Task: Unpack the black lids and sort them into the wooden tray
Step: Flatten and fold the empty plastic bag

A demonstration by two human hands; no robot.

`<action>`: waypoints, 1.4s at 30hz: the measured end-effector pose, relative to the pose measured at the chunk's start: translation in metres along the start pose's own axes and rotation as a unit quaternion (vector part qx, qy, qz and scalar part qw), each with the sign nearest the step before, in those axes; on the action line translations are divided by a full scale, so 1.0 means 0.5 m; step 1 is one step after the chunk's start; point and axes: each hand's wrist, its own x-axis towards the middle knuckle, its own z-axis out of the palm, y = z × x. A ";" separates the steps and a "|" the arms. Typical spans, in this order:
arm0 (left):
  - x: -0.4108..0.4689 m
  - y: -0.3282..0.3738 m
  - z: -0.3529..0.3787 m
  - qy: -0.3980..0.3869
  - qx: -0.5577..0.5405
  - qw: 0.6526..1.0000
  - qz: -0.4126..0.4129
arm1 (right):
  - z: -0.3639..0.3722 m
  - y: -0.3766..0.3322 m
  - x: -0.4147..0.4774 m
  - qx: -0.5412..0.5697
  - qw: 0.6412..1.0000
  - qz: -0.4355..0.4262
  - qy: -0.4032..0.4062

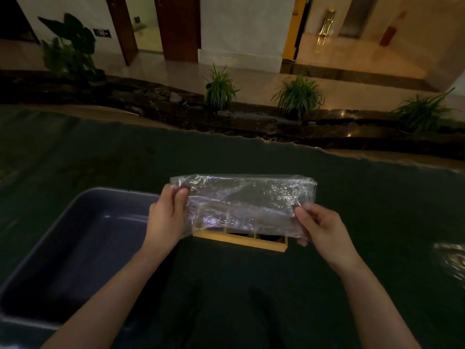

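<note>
Above the wooden tray (241, 241), the left hand (166, 220) and right hand (319, 227) each pinch an end of a clear plastic bag (246, 205).

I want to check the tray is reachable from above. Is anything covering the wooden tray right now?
Yes. The clear plastic bag, held stretched between the left hand and right hand, hangs over the wooden tray, hiding all but its near edge.

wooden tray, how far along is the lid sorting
Looks nearly done: dark lids seem to sit in the wooden tray, mostly hidden. In hand: left hand and right hand hold a seemingly empty clear plastic bag. Left: discard it, maybe into the blue bin.
</note>
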 end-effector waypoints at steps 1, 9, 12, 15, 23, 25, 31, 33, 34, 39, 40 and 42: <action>0.004 -0.003 -0.002 -0.012 0.006 1.000 0.007 | -0.005 0.001 0.001 -0.007 1.000 -0.002 0.016; 0.055 0.008 -0.024 -0.070 -0.122 0.990 -0.033 | -0.026 0.000 -0.001 0.040 0.998 0.043 0.019; 0.077 0.028 -0.030 -0.124 -0.120 0.985 -0.013 | -0.049 -0.015 0.009 0.003 0.997 -0.007 0.082; 0.104 0.065 -0.026 -0.197 -0.101 0.975 0.022 | -0.052 -0.055 0.041 -0.106 0.992 -0.062 -0.043; 0.190 0.165 -0.021 -0.313 -0.068 0.946 0.053 | 0.018 -0.104 0.105 -0.070 0.964 -0.007 -0.257; 0.199 0.161 -0.023 -0.237 -0.110 0.965 0.017 | 0.030 -0.094 0.106 -0.012 0.982 -0.004 -0.189; 0.129 0.114 0.012 -0.333 -0.310 0.876 -0.159 | 0.051 -0.094 0.107 0.114 0.993 -0.008 -0.004; 0.094 0.111 0.036 -0.381 -0.277 0.873 -0.129 | 0.053 -0.100 0.111 0.123 0.992 -0.005 0.020; 0.081 0.112 0.046 -0.374 -0.264 0.882 -0.113 | 0.054 -0.102 0.111 0.123 0.992 -0.002 0.025; 0.064 0.117 0.061 -0.269 -0.291 0.910 -0.118 | 0.038 -0.103 0.093 0.121 0.992 0.020 -0.022; 0.062 0.118 0.059 -0.261 -0.297 0.911 -0.117 | 0.033 -0.102 0.087 0.121 0.992 0.024 -0.039; 0.060 0.118 0.057 -0.249 -0.293 0.916 -0.117 | 0.022 -0.098 0.078 0.121 0.990 0.025 -0.061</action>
